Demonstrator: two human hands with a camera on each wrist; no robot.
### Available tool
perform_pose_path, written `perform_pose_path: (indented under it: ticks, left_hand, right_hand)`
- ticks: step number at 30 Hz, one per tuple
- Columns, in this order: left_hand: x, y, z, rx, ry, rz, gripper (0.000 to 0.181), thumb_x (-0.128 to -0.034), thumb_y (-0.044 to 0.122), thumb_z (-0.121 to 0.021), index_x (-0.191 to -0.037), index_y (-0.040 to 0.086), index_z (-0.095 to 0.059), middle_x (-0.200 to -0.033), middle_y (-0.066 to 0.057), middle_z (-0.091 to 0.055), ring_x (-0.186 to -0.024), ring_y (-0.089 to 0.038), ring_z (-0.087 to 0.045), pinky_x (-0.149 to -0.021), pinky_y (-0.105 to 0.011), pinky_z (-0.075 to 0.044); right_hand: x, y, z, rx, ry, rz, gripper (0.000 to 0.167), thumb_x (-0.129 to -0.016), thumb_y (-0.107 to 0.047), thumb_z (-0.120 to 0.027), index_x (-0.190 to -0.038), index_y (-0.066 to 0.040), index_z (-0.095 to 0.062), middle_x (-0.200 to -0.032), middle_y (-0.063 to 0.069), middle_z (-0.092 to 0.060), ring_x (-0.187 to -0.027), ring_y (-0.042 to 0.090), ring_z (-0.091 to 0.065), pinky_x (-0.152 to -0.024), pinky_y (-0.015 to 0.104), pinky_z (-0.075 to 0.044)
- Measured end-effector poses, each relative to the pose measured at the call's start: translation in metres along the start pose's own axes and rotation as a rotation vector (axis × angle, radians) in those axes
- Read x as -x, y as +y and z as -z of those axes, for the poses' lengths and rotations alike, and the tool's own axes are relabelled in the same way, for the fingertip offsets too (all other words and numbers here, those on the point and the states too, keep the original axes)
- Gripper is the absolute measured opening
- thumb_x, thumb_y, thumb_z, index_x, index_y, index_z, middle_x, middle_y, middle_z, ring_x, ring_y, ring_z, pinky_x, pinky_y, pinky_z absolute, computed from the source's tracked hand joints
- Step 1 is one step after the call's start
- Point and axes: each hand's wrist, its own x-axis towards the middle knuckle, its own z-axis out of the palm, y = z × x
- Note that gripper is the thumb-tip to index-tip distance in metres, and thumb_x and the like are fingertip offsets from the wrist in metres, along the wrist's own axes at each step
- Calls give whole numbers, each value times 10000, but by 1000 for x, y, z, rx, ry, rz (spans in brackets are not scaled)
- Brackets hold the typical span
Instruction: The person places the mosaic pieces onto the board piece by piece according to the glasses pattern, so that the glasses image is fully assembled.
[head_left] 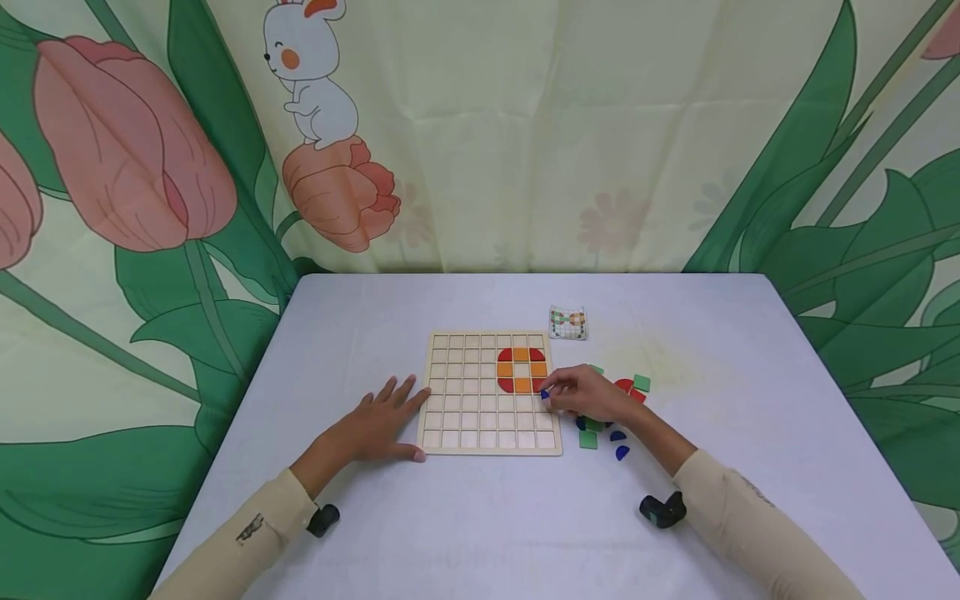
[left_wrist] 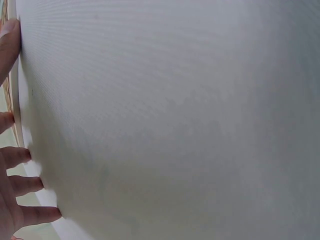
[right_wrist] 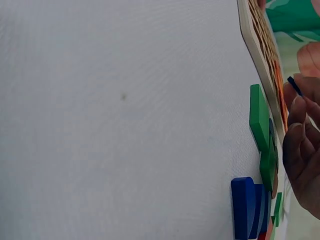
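Blue piece [head_left: 545,395] pinched in right hand [head_left: 588,392] at right edge of grid [head_left: 465,400], left hand [head_left: 378,427] spread; apparently placing step, alignment needed next.

Indoor play-table corner; home or studio, cannot tell. White rectangular table with cloth-like top [head_left: 480,525], set before cream fabric backdrop [head_left: 480,167] printed with large pink tulips [head_left: 135,150], broad green leaves [head_left: 795,150], white cartoon rabbit [head_left: 326,108]. Square pale-wood grid board [head_left: 456,408], flat green square tiles [head_left: 588,440] on table.
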Motion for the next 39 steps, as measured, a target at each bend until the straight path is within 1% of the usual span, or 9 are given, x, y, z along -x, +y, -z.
perform_pose_path:
  ticks: [4, 8, 13, 19, 22, 25, 28, 39]
  left_hand:
    - [0, 0, 0, -2, -5, 6, 1065, -793, 742, -658, -1616, 230, -218, -1689, -132, -133, -1536, -450, -128, -1127, -692, -278]
    - [0, 0, 0, 3, -4, 4, 1062, -794, 738, -660, -1614, 221, -226, -1686, -143, -143, -1533, -459, -133, -1120, -701, -278]
    - [0, 1, 0, 2, -7, 7, 1058, -796, 734, -663, -1614, 224, -227, -1686, -143, -144, -1534, -456, -128, -1124, -697, -278]
    - [1, 0, 0, -1, -7, 9, 1065, -793, 733, -667, -1614, 215, -228, -1685, -148, -144, -1531, -461, -133, -1121, -699, -280]
    - [0, 0, 0, -3, -7, 9, 1069, -791, 742, -660, -1616, 226, -217, -1688, -140, -134, -1533, -458, -131, -1122, -697, -279]
    - [-1, -1, -1, -4, -11, 9, 1072, -791, 754, -648, -1619, 242, -201, -1692, -126, -117, -1538, -447, -117, -1129, -693, -273]
    - [-2, -1, -2, 0, -4, 3, 1069, -788, 751, -653, -1616, 237, -217, -1690, -133, -127, -1536, -452, -125, -1123, -698, -275]
    - [0, 1, 1, -2, -8, 4, 1065, -791, 733, -668, -1616, 230, -220, -1688, -139, -132, -1533, -459, -129, -1119, -700, -282]
  right_hand:
    - [-4, -2, -3, 28, 7, -4, 254, -909, -209, -754, -1137, -100, -722, -842, 26, -638, -642, 172, -588, -591, 253, -506]
    - [-7, -3, -5, 88, 13, 2, 248, -896, -227, -770, -1114, -114, -733, -839, 3, -642, -679, 160, -579, -602, 240, -489]
    - [-8, -6, -8, 162, -2, 24, 219, -901, -235, -765, -1091, -128, -739, -830, -29, -642, -749, 159, -548, -640, 234, -455]
    - [-7, -10, -8, 231, -14, 37, 219, -901, -234, -765, -1095, -136, -739, -793, -58, -635, -751, 133, -546, -669, 229, -459]
    - [-5, -12, -6, 246, -24, 48, 243, -888, -222, -779, -1107, -125, -737, -788, -56, -641, -744, 130, -554, -669, 236, -472]
    - [-4, -15, -4, 255, -31, 43, 271, -876, -222, -792, -1122, -120, -740, -786, -63, -643, -741, 130, -554, -662, 242, -472]
    - [-3, -17, -3, 271, -34, 32, 282, -878, -221, -789, -1137, -116, -746, -781, -63, -640, -741, 134, -547, -657, 250, -461]
    - [-2, -18, -2, 327, 6, 4, 247, -873, -218, -792, -1106, -141, -762, -801, -71, -653, -756, 131, -552, -637, 251, -465]
